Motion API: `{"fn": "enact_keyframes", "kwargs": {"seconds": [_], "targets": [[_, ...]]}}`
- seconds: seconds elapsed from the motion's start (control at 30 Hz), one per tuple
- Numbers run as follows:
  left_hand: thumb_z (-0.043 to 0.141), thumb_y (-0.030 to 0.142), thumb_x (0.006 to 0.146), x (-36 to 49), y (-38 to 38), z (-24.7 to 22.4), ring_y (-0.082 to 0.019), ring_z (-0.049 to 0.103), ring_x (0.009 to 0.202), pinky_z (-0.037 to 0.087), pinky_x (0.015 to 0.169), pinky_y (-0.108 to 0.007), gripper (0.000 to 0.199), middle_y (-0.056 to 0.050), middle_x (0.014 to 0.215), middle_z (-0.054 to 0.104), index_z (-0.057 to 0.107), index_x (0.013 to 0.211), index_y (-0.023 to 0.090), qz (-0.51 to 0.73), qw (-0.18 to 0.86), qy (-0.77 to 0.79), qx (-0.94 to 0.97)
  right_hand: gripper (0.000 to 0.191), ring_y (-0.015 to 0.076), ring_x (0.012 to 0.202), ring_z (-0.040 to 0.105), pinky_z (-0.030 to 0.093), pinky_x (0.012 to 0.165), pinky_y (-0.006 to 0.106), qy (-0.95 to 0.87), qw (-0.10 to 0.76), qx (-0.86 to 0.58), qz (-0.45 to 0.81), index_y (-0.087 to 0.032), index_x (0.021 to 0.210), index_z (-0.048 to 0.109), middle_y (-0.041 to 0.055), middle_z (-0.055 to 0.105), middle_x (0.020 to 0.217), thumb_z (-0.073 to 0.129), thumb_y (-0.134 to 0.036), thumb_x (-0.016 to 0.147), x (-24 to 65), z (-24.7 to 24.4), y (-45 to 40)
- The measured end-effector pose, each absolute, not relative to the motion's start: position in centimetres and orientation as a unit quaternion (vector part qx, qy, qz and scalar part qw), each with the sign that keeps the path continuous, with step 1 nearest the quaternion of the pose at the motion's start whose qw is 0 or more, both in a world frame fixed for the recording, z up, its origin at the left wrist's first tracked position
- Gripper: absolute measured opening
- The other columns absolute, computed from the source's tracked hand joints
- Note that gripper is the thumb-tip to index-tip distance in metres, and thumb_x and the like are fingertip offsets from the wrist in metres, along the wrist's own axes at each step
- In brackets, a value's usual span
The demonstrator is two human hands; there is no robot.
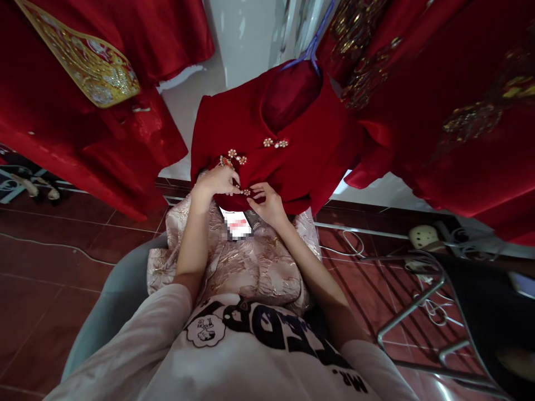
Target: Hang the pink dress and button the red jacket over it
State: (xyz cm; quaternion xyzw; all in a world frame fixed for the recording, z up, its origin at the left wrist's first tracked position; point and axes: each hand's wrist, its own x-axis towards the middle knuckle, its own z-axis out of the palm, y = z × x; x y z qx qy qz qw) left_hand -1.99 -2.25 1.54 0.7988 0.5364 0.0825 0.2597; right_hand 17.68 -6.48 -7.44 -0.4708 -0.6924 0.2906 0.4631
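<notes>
A red garment (234, 120) on a blue hanger (310, 51) spreads before me, its lower part over my lap. Pearl-like flower ornaments (276, 143) sit below its neckline, with others lower on the front. My left hand (223, 181) is closed, its fingertips pinched at the lower flower ornament (245, 192); what exactly they grip is too small to tell. Just right of that ornament, my right hand (267, 201) has its fingers bent and apart, the tips touching the red cloth. A lit phone (236, 224) lies on the shiny pink fabric (263, 262) beneath the garment's hem.
Red embroidered garments (154, 33) hang at the left and more (422, 94) at the right. A metal-framed black chair (480, 289) stands at the lower right. White cables (434, 312) lie on the tiled floor (50, 301). A grey-green seat (112, 295) is under me.
</notes>
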Motion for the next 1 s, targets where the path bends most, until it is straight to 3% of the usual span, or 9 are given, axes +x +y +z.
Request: {"fn": "enact_keyframes", "kwargs": {"seconds": [0.1,0.3,0.47,0.57,0.67,0.77,1.0], "targets": [[0.076,0.019,0.073,-1.4,-2.4,1.5,-0.016,0.066,0.065,0.042,0.062,-0.023,0.023,0.001,0.065,0.071,0.081,0.095,0.018,0.039,0.24,0.546,0.801,0.023,0.0224,0.092,0.068,0.06,0.088,0.04,-0.707,0.472,-0.474,0.23,-0.019,0.106,0.063,0.0098,0.072,0.106,0.068,-0.021,0.084,17.8,-7.2,-6.7],[0.085,0.025,0.063,-1.5,-1.7,0.3,-0.019,0.062,0.069,0.041,0.067,-0.026,0.013,0.002,0.061,0.061,0.076,0.071,0.022,0.072,0.212,0.552,0.804,0.017,0.0214,0.095,0.072,0.06,0.091,0.039,-0.694,0.457,-0.492,0.261,-0.021,0.103,0.062,0.0074,0.075,0.102,0.065,-0.02,0.087,17.9,-6.9,-6.4],[0.09,0.019,0.061,-1.7,-2.0,0.6,-0.023,0.062,0.075,0.046,0.078,-0.031,0.025,0.001,0.055,0.052,0.066,0.055,0.021,0.112,0.226,0.542,0.801,0.014,0.0203,0.095,0.072,0.061,0.082,0.033,-0.7,0.456,-0.481,0.264,-0.021,0.103,0.066,0.0069,0.077,0.1,0.064,-0.023,0.089,17.8,-7.0,-6.3],[0.091,0.017,0.06,-1.3,-2.4,1.1,-0.031,0.064,0.1,0.048,0.094,-0.037,0.025,-0.006,0.074,0.061,0.066,0.055,0.019,0.154,0.185,0.524,0.817,0.018,0.0199,0.093,0.073,0.059,0.072,0.029,-0.703,0.459,-0.473,0.269,-0.02,0.105,0.068,0.0076,0.077,0.099,0.066,-0.029,0.09,17.8,-7.1,-6.4],[0.087,0.017,0.066,-0.7,-2.7,1.5,-0.035,0.057,0.118,0.045,0.104,-0.039,0.019,-0.01,0.093,0.065,0.069,0.062,0.017,0.175,0.133,0.5,0.837,0.019,0.0192,0.09,0.073,0.059,0.072,0.029,-0.698,0.477,-0.461,0.27,-0.019,0.104,0.069,0.0075,0.077,0.096,0.067,-0.031,0.09,17.7,-7.1,-6.5],[0.081,0.014,0.073,-0.4,-3.0,1.8,-0.031,0.062,0.109,0.047,0.099,-0.037,0.012,-0.008,0.087,0.065,0.071,0.066,0.018,0.165,0.118,0.507,0.838,0.018,0.0181,0.087,0.073,0.059,0.074,0.029,-0.686,0.492,-0.455,0.282,-0.019,0.101,0.068,0.0064,0.077,0.094,0.068,-0.033,0.09,17.7,-7.0,-6.5],[0.076,0.014,0.073,-0.2,-3.1,2.1,-0.026,0.071,0.087,0.049,0.083,-0.033,0.009,-0.004,0.075,0.073,0.073,0.068,0.021,0.163,0.141,0.514,0.83,0.019,0.0177,0.088,0.075,0.062,0.076,0.03,-0.672,0.498,-0.459,0.3,-0.022,0.098,0.067,0.0045,0.078,0.095,0.07,-0.038,0.088,17.7,-6.9,-6.6]]}}
